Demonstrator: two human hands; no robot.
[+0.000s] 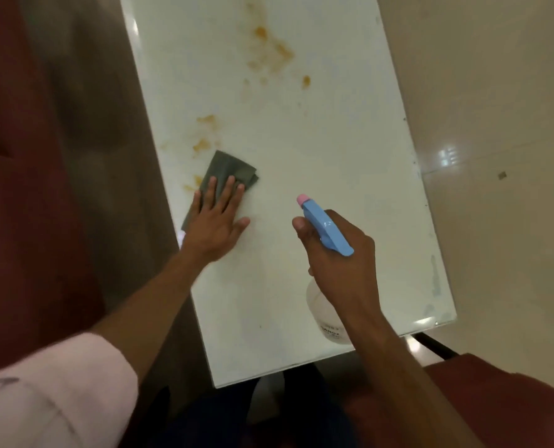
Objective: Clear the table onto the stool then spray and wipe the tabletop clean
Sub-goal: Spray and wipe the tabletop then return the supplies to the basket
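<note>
A person's left hand [215, 218] is pressing flat, fingers spread, on a grey cloth [227, 176] near the white tabletop's [333, 140] left edge, while the right hand [337, 253] is gripping a spray bottle [325, 227] by its neck. The limp cloth probably needs palm pressure; orange stains [269, 50] lie beyond.

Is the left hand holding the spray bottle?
No, the left hand presses flat on the grey cloth; the right hand grips the spray bottle.

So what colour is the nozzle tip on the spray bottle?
Pink, on a blue trigger head; the nozzle tip shows clearly in the head view.
</note>
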